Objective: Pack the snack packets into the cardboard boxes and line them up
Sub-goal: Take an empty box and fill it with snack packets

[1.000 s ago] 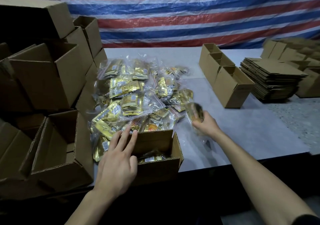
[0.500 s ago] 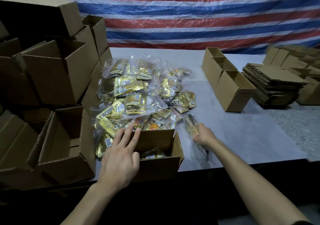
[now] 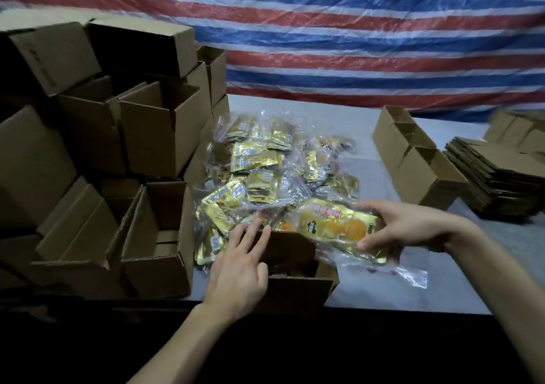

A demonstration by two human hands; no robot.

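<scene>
The left hand (image 3: 239, 268) lies flat, fingers straight, on the far flap of the open box (image 3: 295, 293) beneath it. Just to its right, the right hand (image 3: 413, 227) grips a gold packet (image 3: 336, 227) by one end, over the box's right edge. Beyond both hands lies the packet pile (image 3: 265, 165). Stacked boxes (image 3: 159, 135) stand left of the left hand. Beyond the right hand are a box row (image 3: 418, 174) and flat cartons (image 3: 498, 177).

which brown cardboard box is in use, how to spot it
At the grey table's near edge, in front of the heap of gold foil snack packets, sits an open brown cardboard box. Only this one has the left hand laid on it.
</scene>
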